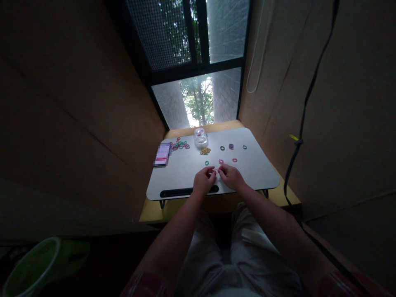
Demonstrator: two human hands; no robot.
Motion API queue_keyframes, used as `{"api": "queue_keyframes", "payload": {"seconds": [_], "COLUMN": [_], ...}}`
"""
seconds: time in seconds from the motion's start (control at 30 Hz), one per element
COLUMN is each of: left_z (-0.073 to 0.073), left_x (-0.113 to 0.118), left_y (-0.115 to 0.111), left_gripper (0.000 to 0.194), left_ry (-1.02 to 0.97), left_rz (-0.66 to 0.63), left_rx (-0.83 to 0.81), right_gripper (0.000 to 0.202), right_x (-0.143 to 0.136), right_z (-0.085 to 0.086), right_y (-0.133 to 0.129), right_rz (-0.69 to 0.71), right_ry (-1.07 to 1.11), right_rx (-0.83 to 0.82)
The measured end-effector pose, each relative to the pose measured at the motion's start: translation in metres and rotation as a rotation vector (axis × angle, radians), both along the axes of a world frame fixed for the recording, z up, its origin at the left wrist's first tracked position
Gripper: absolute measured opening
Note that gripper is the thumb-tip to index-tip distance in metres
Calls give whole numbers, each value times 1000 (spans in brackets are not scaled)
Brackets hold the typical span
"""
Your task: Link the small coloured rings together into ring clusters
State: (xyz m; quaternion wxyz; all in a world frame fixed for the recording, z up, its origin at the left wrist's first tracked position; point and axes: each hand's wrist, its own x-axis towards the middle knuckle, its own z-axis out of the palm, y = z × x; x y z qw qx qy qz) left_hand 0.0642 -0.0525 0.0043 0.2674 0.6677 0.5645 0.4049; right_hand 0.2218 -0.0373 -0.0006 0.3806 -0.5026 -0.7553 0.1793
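Observation:
My left hand (203, 180) and my right hand (230, 176) meet above the front middle of a white folding table (179, 175). Between their fingertips is a small pale ring (217, 170), pinched from both sides. Just beyond my fingers lie a green ring (207, 163), a pink ring (220, 161) and a red ring (234, 160). Farther back are a pile of gold rings (205, 151), a dark ring (222, 148), a purple piece (231, 146) and a teal ring (244, 147).
A clear jar (201, 139) stands at the back middle. Left of it are a heap of red and green rings (180, 144) and a phone (162, 154). A black slot (176, 192) runs along the front edge. A black cord (305, 107) hangs at the right.

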Motion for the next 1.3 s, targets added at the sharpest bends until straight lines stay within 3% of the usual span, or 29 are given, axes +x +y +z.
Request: {"api": "queue_keyframes", "payload": {"seconds": [0.4,0.57,0.73,0.97,1.2,1.3], "left_z": [4,5,6,19,22,20], "left_x": [1,5,10,24,32,28], "left_y": [-1,4,19,51,75,79], "left_gripper": [19,20,21,25,35,40], "left_ry": [38,43,59,77,85,143], "left_rz": [61,118,107,27,-34,-14], "left_rx": [-8,-76,-119,-84,-290,-299], "right_gripper": [15,19,18,16,16,16], "right_x": [1,4,7,6,5,5], "right_z": [3,1,-3,-6,-3,-3], "right_y": [-2,2,11,14,12,12], "right_rz": [-15,-173,-291,-255,-259,-252], "right_ry": [43,214,359,372,368,378], "right_rx": [-8,11,4,-23,-46,-35]}}
